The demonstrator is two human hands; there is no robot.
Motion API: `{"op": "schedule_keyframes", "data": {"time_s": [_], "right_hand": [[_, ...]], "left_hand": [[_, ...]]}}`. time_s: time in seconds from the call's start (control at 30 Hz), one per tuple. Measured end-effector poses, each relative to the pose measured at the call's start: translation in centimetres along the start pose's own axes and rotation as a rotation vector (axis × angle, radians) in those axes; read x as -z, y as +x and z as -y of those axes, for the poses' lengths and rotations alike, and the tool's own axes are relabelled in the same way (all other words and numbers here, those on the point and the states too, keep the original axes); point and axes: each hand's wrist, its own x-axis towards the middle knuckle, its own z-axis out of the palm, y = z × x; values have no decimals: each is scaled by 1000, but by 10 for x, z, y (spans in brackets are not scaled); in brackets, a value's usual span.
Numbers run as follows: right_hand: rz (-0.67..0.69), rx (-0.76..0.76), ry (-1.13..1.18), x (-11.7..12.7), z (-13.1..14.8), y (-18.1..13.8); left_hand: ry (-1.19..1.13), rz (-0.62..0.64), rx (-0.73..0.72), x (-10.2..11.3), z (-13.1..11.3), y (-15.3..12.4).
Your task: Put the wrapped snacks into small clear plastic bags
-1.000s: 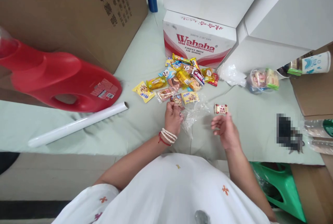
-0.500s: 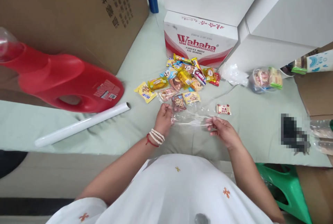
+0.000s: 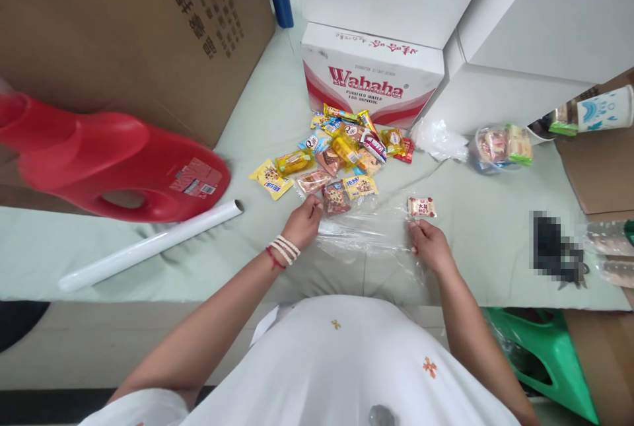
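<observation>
A clear plastic bag is stretched low over the table between my two hands. My left hand pinches its left edge, close to the brown cookie packet. Its right edge is gripped by my right hand, just below a small cream and red candy packet. Beyond the bag lies a pile of wrapped snacks, among them yellow, blue and purple packets. One yellow cookie packet lies at the left of the pile.
A red jug and a white tube lie left, by a large cardboard box. Behind the snacks stands a Wahaha water box. To the right are a crumpled white bag, a snack tub and a pixelated dark object.
My hands have drawn a little farther apart, and the plastic bag is spread wider between them. The whole view has shifted slightly.
</observation>
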Motion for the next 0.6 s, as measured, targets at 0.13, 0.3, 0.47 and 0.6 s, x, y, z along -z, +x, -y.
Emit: {"op": "schedule_keyframes", "data": {"time_s": [0.13, 0.3, 0.47, 0.6], "right_hand": [[-30, 160, -325, -7, -3, -7], [-75, 228, -367, -15, -6, -12], [-106, 163, -320, 4, -14, -14], [-62, -3, -252, 27, -24, -14]], "left_hand": [[347, -383, -333, -8, 2, -12], [463, 20, -754, -25, 12, -34], [597, 203, -668, -19, 30, -19], [641, 260, -653, -12, 36, -8]]}}
